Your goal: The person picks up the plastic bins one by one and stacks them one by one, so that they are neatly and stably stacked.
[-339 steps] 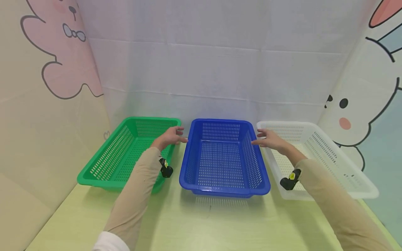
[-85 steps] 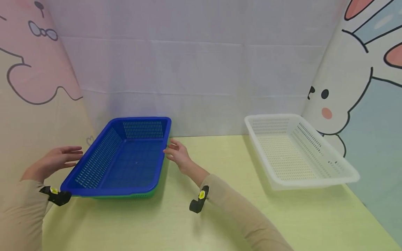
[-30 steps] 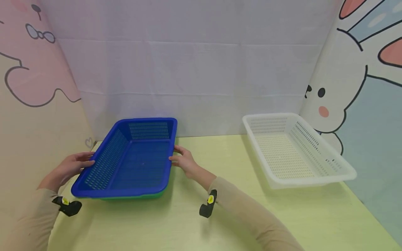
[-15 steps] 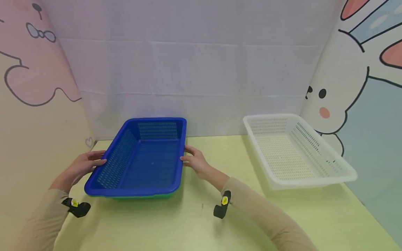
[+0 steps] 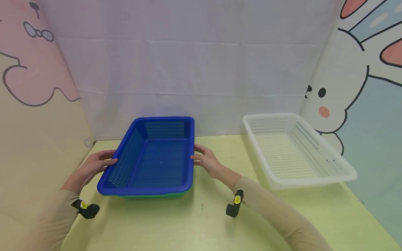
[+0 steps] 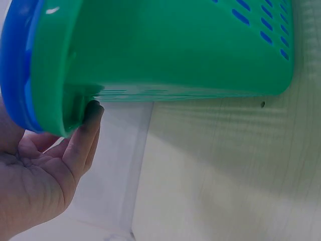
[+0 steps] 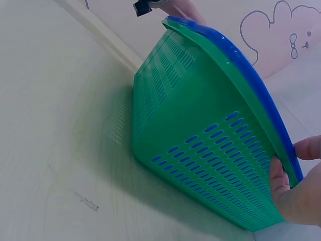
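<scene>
A blue plastic basket (image 5: 141,191) sits nested inside a green basket (image 7: 200,95), their rims close together. In the head view only a thin strip of green shows below the blue front rim. My left hand (image 5: 94,167) grips the stack's left rim, thumb on the blue edge; the left wrist view shows its fingers (image 6: 83,145) tucked under the green rim. On the opposite side my right hand (image 5: 208,162) pinches both rims, with the thumb (image 7: 307,148) against the blue one and a finger below the green one.
A white basket (image 5: 314,182) stands apart on the right of the pale yellow-green table (image 5: 207,223). Behind the table hangs a white cloth backdrop (image 5: 188,69). Cartoon-printed side panels (image 5: 370,139) flank it.
Long before, the blue basket stood alone in the middle with the green one at left; now it is inside the green. Over the last second both hands have moved the stack rightward.
</scene>
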The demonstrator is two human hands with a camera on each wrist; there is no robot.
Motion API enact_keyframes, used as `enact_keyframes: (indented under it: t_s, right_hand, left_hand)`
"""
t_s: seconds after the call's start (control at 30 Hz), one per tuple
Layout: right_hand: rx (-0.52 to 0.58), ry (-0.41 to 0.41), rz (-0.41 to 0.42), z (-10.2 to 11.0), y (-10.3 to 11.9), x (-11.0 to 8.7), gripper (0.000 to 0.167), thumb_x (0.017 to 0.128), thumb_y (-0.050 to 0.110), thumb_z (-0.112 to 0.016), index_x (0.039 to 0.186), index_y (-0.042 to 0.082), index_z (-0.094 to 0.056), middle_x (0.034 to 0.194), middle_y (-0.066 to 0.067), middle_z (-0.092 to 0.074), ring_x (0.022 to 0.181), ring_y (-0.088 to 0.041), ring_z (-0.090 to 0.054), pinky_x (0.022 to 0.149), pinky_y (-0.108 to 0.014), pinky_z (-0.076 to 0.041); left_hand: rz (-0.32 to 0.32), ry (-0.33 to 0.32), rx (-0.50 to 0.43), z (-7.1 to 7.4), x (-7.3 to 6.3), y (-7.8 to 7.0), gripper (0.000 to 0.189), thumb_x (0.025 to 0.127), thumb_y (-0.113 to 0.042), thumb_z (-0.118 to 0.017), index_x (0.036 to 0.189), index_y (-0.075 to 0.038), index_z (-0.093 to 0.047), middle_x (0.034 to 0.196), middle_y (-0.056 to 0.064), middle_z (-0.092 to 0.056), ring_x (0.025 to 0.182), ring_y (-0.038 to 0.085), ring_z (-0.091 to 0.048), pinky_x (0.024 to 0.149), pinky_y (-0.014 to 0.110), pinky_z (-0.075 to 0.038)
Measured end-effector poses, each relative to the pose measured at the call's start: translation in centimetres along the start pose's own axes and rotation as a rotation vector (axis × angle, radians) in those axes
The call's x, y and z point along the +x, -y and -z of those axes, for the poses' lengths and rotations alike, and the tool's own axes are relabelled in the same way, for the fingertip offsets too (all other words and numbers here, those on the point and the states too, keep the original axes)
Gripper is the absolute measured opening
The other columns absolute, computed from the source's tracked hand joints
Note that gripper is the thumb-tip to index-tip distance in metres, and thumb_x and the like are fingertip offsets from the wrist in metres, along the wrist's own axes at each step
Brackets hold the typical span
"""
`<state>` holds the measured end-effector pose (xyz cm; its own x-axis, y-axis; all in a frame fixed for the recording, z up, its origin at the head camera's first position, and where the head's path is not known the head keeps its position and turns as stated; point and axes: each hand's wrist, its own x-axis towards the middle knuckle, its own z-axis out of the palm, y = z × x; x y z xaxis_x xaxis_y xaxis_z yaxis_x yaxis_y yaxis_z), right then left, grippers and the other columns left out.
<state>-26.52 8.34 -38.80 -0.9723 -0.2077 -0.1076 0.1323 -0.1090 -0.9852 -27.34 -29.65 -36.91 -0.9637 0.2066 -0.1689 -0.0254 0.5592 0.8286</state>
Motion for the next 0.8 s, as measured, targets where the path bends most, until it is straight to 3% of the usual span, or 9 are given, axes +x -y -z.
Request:
enact_keyframes:
  t_s: [0.3, 0.8]
  right_hand:
    - [-0.027, -0.020, -0.013, 2.3, 0.4, -0.6, 0.052, 0.087, -0.005, -0.050, 0.136, -0.002, -0.036, 0.135, -0.017, -0.042, 0.095, -0.021, -0.057, 0.086, -0.037, -0.049]
    - [-0.051, -0.026, 0.006, 5.6, 0.8, -1.5, 0.050, 0.087, -0.005, -0.047, 0.135, -0.006, -0.034, 0.136, -0.022, -0.040, 0.086, -0.014, -0.056, 0.080, -0.030, -0.050]
  left_hand:
    - [-0.033, -0.016, -0.029, -1.9, 0.4, -0.9, 0.068, 0.092, -0.031, -0.053, 0.138, 0.010, -0.024, 0.134, 0.033, -0.034, 0.114, 0.041, -0.046, 0.093, 0.050, -0.040]
    - [-0.039, -0.015, -0.076, -4.9, 1.2, -2.7, 0.065, 0.092, -0.028, -0.053, 0.138, 0.008, -0.025, 0.135, 0.031, -0.034, 0.117, 0.044, -0.042, 0.094, 0.051, -0.039]
